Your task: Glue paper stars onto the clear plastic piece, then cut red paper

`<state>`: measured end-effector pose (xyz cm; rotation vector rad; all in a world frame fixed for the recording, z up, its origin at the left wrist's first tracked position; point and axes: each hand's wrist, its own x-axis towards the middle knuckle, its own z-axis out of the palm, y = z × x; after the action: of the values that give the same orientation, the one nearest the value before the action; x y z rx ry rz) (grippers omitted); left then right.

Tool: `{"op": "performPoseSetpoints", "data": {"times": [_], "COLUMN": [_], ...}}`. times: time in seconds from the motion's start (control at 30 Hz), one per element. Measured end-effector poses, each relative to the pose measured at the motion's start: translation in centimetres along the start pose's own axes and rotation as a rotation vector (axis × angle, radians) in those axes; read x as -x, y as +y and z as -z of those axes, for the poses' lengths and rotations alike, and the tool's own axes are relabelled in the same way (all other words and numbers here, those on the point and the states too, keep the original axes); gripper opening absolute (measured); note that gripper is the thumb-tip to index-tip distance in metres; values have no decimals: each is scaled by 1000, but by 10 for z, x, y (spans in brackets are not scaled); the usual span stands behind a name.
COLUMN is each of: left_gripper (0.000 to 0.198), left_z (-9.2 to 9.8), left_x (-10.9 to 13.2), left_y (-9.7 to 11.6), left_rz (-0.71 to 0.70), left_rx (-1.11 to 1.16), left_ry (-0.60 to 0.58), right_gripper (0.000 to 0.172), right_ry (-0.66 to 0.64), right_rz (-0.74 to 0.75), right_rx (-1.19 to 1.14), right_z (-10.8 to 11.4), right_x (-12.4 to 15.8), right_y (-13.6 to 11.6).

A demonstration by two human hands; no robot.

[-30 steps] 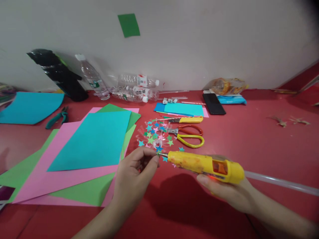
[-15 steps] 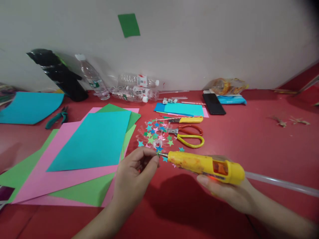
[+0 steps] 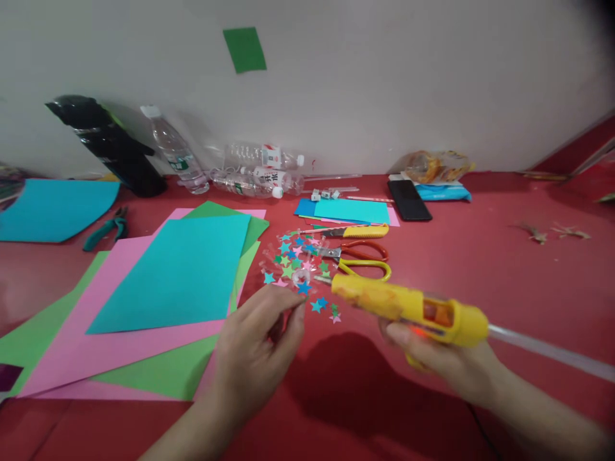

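Observation:
My right hand (image 3: 442,362) grips a yellow glue gun (image 3: 408,306) with a clear glue stick trailing out of its back; the nozzle points left, a little apart from my left hand. My left hand (image 3: 257,349) hovers over the red table (image 3: 480,269) with fingers pinched together on something small I cannot make out. Just beyond its fingertips lies a scatter of small paper stars (image 3: 298,262) in blue, green and pink, with a few clear plastic bits among them.
Large teal, pink and green paper sheets (image 3: 177,275) lie to the left. Behind the stars are red-and-yellow scissors (image 3: 360,259), a yellow utility knife (image 3: 358,232) and small coloured cards (image 3: 353,210). Plastic bottles (image 3: 254,169), pliers (image 3: 103,230), a phone (image 3: 409,200) and a black bag (image 3: 110,144) line the wall.
The glue gun has lifted and pulled right, its nozzle leaving my left fingertips. My left hand has tilted slightly and dropped lower.

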<state>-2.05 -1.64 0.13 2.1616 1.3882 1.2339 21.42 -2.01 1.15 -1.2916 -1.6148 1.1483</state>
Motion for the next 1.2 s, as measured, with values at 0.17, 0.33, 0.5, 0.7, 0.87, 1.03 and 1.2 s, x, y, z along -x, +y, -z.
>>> {"op": "performPoseSetpoints", "data": {"times": [0.17, 0.33, 0.5, 0.7, 0.87, 1.03, 1.2], "left_gripper": [8, 6, 11, 11, 13, 11, 11], "left_z": [5, 11, 10, 10, 13, 15, 15], "left_x": [-8, -16, -18, -22, -28, -26, -22], "left_y": [0, -3, -3, 3, 8, 9, 7], "left_rz": [315, 525, 601, 700, 802, 876, 899], "left_rx": [253, 517, 663, 762, 845, 948, 991], "left_ry": [38, 9, -131, -254, -338, -413, -462], "right_gripper": [22, 34, 44, 37, 17, 15, 11], "right_ry": [200, 55, 68, 84, 55, 30, 36], "right_rz": [-145, -262, -308, -180, 611, 1003, 1023], "right_rx": [-119, 332, 702, 980, 746, 702, 705], "right_z": [16, 28, 27, 22, -2, -24, -31], "right_x": [-28, -57, -67, -57, -33, -33, -42], "right_y": [12, 32, 48, 31, -9, -27, -20]}}
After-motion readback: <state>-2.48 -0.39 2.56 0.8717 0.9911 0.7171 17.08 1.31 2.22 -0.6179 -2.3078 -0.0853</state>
